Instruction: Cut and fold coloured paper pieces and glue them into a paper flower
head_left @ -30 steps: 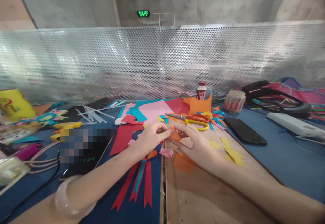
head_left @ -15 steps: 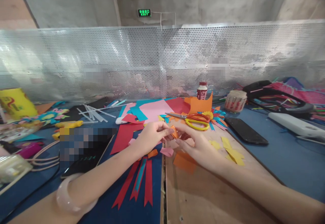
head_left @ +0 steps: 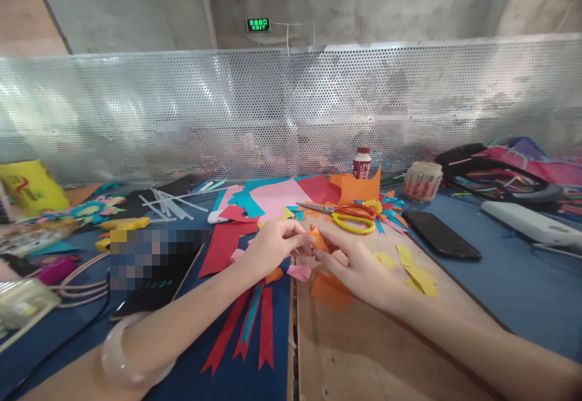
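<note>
Between my two hands is a small piece of orange paper (head_left: pixel 320 240), pinched by the fingertips of both. My left hand (head_left: pixel 277 244) is closed on its left side, and my right hand (head_left: pixel 348 255) grips it from the right with curled fingers. Below them lie a pink paper strip (head_left: pixel 299 272), an orange scrap (head_left: pixel 274 276) and a larger orange paper piece (head_left: pixel 331 289). Red paper ribbons (head_left: pixel 266 328) with notched ends spread toward me, one bearing a blue strip. Just beyond my right hand rest scissors (head_left: pixel 353 224) with yellow and red handles.
Coloured paper sheets (head_left: pixel 282 198) lie at the back, near a small bottle (head_left: pixel 362 163) and a jar (head_left: pixel 422 181). Phones lie left (head_left: pixel 186 261) and right (head_left: pixel 441 235). Yellow scraps (head_left: pixel 421 276) sit right of my hand. A yellow glue gun (head_left: pixel 125 224) and white sticks (head_left: pixel 166 202) are left.
The orange paper has turned slightly between my fingertips and shows more of its face. Both hands stay in nearly the same place.
</note>
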Demonstrator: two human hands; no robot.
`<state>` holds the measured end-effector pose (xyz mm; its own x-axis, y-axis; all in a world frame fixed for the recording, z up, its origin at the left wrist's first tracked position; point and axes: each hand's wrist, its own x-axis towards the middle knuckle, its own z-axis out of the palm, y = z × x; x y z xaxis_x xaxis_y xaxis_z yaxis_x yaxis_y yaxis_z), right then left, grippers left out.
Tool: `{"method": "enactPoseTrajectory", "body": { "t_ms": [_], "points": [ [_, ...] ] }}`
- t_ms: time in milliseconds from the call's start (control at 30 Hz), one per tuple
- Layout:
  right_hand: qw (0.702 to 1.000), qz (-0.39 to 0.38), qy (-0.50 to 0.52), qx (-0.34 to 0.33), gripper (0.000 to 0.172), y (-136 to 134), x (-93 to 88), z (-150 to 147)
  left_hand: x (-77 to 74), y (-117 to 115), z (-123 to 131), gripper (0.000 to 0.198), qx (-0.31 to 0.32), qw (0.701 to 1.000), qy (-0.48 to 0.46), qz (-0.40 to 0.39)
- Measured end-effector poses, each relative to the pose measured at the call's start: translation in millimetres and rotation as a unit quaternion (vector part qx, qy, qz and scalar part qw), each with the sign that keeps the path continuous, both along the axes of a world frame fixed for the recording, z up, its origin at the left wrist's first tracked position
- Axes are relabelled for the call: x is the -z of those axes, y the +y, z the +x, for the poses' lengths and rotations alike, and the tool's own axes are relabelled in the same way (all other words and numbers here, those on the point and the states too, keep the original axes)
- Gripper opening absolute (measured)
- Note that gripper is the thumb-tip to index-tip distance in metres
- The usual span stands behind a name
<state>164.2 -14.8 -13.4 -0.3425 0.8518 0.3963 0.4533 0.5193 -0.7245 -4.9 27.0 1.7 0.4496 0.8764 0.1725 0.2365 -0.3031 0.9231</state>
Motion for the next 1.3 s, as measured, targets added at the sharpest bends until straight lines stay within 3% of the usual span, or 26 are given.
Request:
{"method": "enactPoseTrajectory", "body": {
  "t_ms": [167, 433, 567, 833, 933, 1033, 1300],
  "points": [
    [0.998, -0.039, 0.045, -0.034, 0.021, 1.5, 1.2, 0.4, 0.7, 2.5, -2.0, 0.019, 0.02, 1.0, -0.005, 0.014],
    [0.987, -0.082, 0.135, 0.031, 0.023, 9.5, 6.1, 0.9, 0.1, 1.2, -1.1, 0.019, 0.0, 0.998, 0.038, 0.052],
    [0.977, -0.124, 0.17, 0.031, 0.018, 13.5, 9.1, 0.8, 3.3, 3.5, -2.0, 0.018, -0.002, 0.999, 0.021, 0.041],
    [0.974, -0.129, 0.189, 0.011, 0.016, 24.9, 22.4, 2.6, 3.4, 3.7, -0.9, 0.017, -0.009, 0.999, 0.035, 0.039],
    [0.958, -0.163, 0.233, -0.028, 0.016, 25.4, 21.4, 2.7, 2.6, 2.2, 1.0, 0.021, 0.003, 0.999, 0.032, 0.028],
    [0.952, -0.184, 0.243, -0.018, 0.017, 23.1, 16.9, 2.4, 3.0, 2.4, 2.0, 0.022, -0.001, 1.0, 0.017, 0.009],
    [0.978, -0.094, 0.184, -0.009, 0.024, 18.9, 11.6, 1.8, 4.4, 2.9, 0.0, 0.027, -0.012, 0.999, 0.002, -0.052]
  ]
}}
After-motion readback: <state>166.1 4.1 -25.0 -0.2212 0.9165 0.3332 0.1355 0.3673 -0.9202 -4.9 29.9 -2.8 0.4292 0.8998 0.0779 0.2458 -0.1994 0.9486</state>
